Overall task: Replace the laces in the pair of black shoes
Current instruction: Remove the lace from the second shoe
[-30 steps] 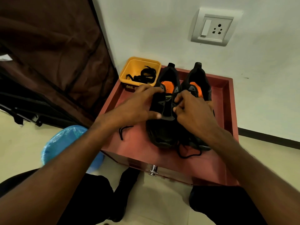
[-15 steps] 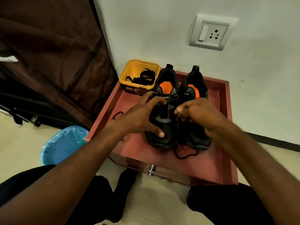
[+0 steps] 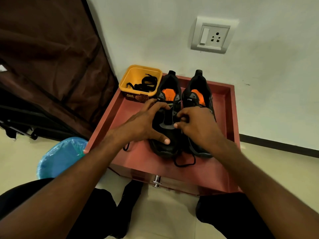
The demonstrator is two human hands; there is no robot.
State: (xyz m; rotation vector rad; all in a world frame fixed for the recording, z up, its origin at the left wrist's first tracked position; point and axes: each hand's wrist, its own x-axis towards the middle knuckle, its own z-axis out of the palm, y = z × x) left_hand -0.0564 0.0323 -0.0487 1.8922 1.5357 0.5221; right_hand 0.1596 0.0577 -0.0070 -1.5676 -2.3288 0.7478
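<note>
Two black shoes with orange insoles stand side by side in a red drawer (image 3: 224, 169), toes toward me. My left hand (image 3: 143, 125) grips the left shoe (image 3: 170, 94) around its left side, thumb on the toe. My right hand (image 3: 196, 125) pinches a black lace at the eyelets on that shoe's right side and covers the front of the right shoe (image 3: 198, 90). A loop of black lace (image 3: 184, 163) trails in front of the toes. A lace end (image 3: 126, 147) shows below my left wrist.
A yellow tub (image 3: 138, 75) holding black laces sits at the drawer's back left corner. A blue-lined bin (image 3: 60, 157) stands on the floor to the left. A brown fabric wardrobe (image 3: 48, 66) is at left, a wall socket (image 3: 212, 35) above. My knees flank the drawer's metal knob (image 3: 156, 181).
My right hand has shifted a little left toward the left shoe's eyelets. My left hand keeps its hold on the left shoe. The view has pulled back slightly.
</note>
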